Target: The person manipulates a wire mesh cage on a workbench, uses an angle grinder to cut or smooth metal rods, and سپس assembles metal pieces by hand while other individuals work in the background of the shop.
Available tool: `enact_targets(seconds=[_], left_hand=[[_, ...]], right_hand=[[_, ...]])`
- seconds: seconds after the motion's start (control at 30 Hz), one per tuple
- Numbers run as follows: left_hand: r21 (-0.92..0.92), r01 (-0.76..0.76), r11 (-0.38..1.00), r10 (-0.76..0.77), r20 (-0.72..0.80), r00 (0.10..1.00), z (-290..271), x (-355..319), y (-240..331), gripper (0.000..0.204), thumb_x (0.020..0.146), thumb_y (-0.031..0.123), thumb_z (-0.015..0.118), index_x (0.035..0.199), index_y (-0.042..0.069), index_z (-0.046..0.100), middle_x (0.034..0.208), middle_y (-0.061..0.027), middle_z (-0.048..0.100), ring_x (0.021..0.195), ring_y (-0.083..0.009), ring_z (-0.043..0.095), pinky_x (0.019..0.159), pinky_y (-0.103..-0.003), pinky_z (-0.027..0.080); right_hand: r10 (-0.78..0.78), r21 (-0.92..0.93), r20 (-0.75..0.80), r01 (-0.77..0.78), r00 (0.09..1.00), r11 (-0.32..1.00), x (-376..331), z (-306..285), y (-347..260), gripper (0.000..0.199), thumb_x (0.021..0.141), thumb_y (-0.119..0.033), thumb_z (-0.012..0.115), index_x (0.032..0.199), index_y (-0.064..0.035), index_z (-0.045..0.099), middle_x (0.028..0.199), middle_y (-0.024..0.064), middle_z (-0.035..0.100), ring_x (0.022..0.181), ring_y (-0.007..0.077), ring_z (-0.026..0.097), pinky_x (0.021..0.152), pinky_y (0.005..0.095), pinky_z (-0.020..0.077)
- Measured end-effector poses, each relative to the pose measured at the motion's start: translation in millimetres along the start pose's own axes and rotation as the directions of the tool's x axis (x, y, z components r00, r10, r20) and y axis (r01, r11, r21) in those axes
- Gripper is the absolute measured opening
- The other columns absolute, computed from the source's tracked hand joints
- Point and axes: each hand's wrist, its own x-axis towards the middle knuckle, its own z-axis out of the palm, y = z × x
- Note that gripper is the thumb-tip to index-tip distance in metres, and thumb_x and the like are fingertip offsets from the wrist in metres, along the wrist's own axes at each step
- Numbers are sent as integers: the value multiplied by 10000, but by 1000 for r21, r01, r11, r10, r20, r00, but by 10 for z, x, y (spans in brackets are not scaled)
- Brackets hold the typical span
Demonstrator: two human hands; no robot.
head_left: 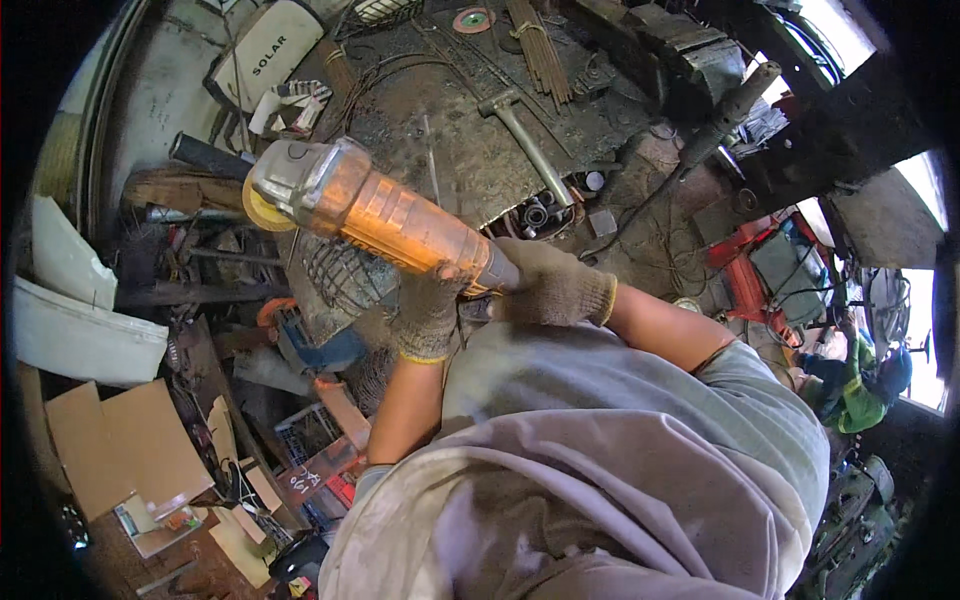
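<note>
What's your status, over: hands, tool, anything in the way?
Right hand grips orange angle grinder by the rear; left hand at its underside, fingers hidden. Yellow disc up front. Possibly in the way: T-shaped metal tool on worktop.

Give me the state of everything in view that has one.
Orange grinder: tilted, yellow disc fitted; running or not, unclear.
Left hand: gloved, holding grinder body.
Right hand: gloved, gripping grinder's rear.
Rod bundle: tied.
T-shaped tool: lying down.
Loose disc: lying flat.
Cardboard: opened out.
</note>
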Motion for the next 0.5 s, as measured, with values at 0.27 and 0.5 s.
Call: enact_targets(seconds=[0.27,0.5], left_hand=[[-153,184,971,-187,-7,982,-202,-489,-229,509,917,281,681,1317,46,472,1176,-125,620,1093,-272,639,940,-445,539],[634,-335,697,382,68,922,-418,-227,65,495,914,296,674,1254,-33,528,1135,-129,659,1030,-250,653,895,-409,537]], right_hand=[[-9,41,66,7,998,999,76,120,-69,674,772,-312,795,1314,-9,534,1138,222,675,1074,367,666,900,437,533],[19,-8,-25,-19,1000,1000,56,161,-155,656,738,-353,779,1236,21,577,1039,272,689,1008,418,670,857,463,542]])
